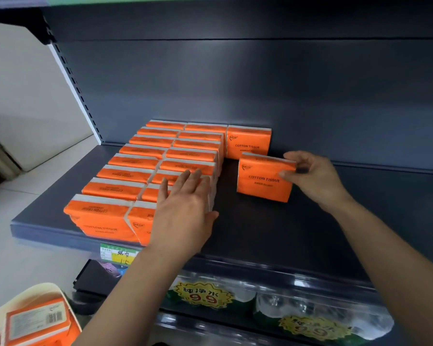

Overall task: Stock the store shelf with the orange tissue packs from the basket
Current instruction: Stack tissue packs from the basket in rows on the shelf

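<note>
Two rows of orange tissue packs stand upright on the dark shelf, filling its left part. A third row at the back holds one pack against the rear panel. In front of it, my right hand pinches the upper right corner of another upright orange pack standing on the shelf. My left hand lies flat with straight fingers on the tops of the second row's front packs. At the bottom left, the cream basket holds more orange packs.
The right half of the shelf is bare dark metal. A price label hangs on the shelf's front edge. Below it, shrink-wrapped water bottle packs with yellow 9.9 stickers fill the lower shelf. A slotted upright marks the shelf's left end.
</note>
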`<move>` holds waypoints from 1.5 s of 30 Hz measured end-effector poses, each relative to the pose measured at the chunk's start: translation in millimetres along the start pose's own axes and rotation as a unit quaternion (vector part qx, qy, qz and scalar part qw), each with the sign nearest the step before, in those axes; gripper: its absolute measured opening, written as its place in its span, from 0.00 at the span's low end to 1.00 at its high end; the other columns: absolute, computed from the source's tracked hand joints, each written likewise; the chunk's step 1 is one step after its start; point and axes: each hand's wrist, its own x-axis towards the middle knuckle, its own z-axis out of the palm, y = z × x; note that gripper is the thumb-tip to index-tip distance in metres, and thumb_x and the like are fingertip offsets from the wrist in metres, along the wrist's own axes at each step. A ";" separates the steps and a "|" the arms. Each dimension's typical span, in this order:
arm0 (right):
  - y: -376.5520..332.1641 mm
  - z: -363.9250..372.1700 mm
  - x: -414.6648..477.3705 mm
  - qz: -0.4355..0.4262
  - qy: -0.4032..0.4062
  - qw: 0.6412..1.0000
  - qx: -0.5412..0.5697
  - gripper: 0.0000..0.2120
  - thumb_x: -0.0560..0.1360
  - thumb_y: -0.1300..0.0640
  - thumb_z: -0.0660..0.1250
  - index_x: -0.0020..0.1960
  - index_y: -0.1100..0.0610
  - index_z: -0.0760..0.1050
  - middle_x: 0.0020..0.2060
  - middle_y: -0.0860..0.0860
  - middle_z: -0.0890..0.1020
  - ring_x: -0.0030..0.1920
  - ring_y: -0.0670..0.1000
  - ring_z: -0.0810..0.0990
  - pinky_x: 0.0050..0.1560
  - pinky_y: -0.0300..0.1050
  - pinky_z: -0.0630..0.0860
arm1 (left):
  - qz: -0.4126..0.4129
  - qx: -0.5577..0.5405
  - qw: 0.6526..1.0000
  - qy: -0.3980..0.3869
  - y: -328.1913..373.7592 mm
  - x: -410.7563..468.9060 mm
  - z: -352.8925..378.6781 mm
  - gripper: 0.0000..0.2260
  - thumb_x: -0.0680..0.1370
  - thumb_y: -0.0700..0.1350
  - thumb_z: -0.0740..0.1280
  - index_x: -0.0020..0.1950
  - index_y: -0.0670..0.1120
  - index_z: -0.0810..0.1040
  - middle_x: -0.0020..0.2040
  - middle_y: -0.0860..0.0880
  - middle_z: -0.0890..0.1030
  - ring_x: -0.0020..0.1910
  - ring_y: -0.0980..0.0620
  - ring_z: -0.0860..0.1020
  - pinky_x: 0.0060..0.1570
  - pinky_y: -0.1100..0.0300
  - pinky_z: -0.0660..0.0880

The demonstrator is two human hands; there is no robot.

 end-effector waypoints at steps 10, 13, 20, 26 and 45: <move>3.9 41.4 52.1 -0.080 0.058 0.984 -0.150 0.19 0.75 0.61 0.69 0.65 0.56 0.75 0.62 0.54 0.76 0.62 0.54 0.75 0.65 0.47 0.70 | 0.005 0.003 1.000 -0.013 -6.2 3.3 4.6 0.28 0.77 0.50 0.63 0.76 0.49 0.61 0.76 0.51 0.62 0.76 0.50 0.58 0.73 0.48 0.58; 2.0 50.7 61.3 -0.105 0.078 0.974 -0.186 0.18 0.76 0.61 0.67 0.65 0.57 0.75 0.62 0.56 0.76 0.61 0.56 0.75 0.64 0.47 0.71 | 0.006 -0.004 1.000 -0.009 -7.1 3.5 5.7 0.28 0.77 0.50 0.64 0.75 0.48 0.62 0.75 0.50 0.63 0.75 0.49 0.59 0.73 0.47 0.58; 1.0 62.7 75.9 -0.160 0.107 0.955 -0.225 0.16 0.74 0.64 0.68 0.62 0.59 0.77 0.59 0.57 0.76 0.59 0.57 0.76 0.63 0.47 0.70 | 0.015 -0.002 1.000 -0.001 -9.5 4.1 7.4 0.27 0.77 0.51 0.63 0.76 0.49 0.62 0.76 0.51 0.62 0.76 0.50 0.57 0.73 0.49 0.57; 2.4 67.4 77.6 -0.164 0.127 0.947 -0.244 0.16 0.74 0.64 0.67 0.62 0.60 0.77 0.60 0.58 0.73 0.59 0.58 0.75 0.63 0.47 0.71 | 0.015 -0.004 1.000 0.001 -9.8 4.2 8.2 0.27 0.78 0.51 0.63 0.76 0.49 0.61 0.76 0.51 0.62 0.76 0.50 0.57 0.74 0.49 0.57; -0.1 67.0 -21.3 -0.149 0.115 0.931 -0.312 0.22 0.70 0.60 0.72 0.63 0.59 0.73 0.57 0.58 0.74 0.59 0.60 0.71 0.57 0.52 0.72 | 0.008 -0.002 1.000 0.006 -6.7 2.1 9.2 0.28 0.78 0.55 0.61 0.76 0.48 0.59 0.77 0.49 0.59 0.76 0.49 0.55 0.74 0.48 0.54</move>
